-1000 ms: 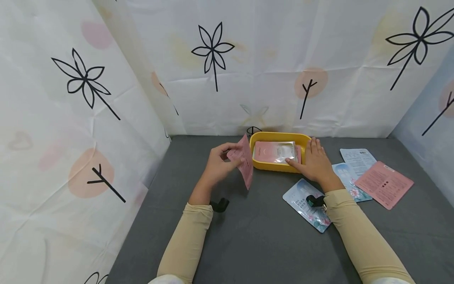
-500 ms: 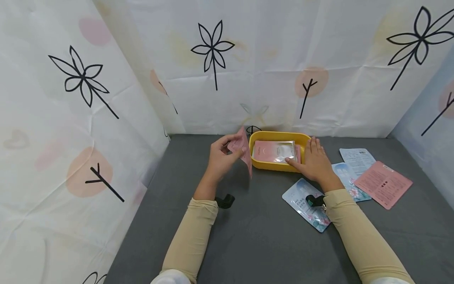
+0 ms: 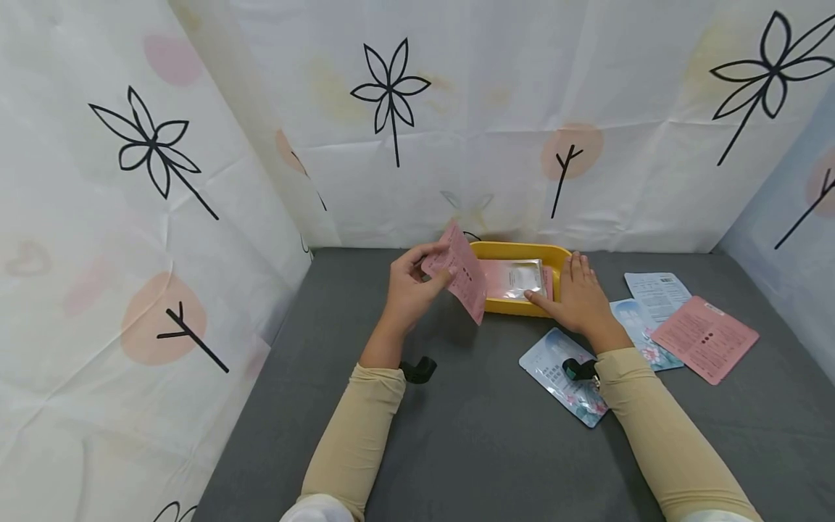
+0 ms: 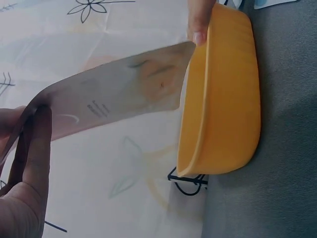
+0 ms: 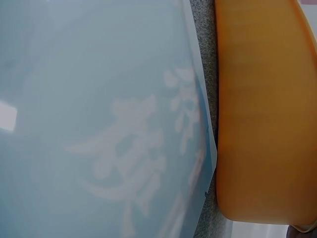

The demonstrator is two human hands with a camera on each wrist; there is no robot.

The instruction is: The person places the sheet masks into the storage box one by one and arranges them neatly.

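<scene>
My left hand (image 3: 411, 286) pinches a pink flat sachet (image 3: 466, 279) by its near-left edge, thumb on one side and fingers on the other. The sachet stands on edge, bowed, in front of the left end of a yellow plastic bin (image 3: 515, 308). From the left wrist, the sachet's shiny grey-pink face (image 4: 124, 79) stretches toward the bin's rim. Inside the bin lies a pink sachet with a silvery part (image 3: 525, 279), atop another pink one. My right hand (image 3: 577, 301) rests on the bin's right end, fingers straight, thumb over the front rim.
Under the right wrist lies a light blue floral sachet (image 3: 564, 373). Farther right, a pink sachet (image 3: 706, 339) overlaps another blue one (image 3: 642, 326), with a pale printed one (image 3: 657, 290) behind. A patterned white cloth (image 3: 483, 145) hangs behind the grey tabletop (image 3: 496, 449).
My left hand has moved right and slightly away from me. The pink sachet has turned its printed face more toward the head camera and covers the bin's left end. The right hand stays put.
</scene>
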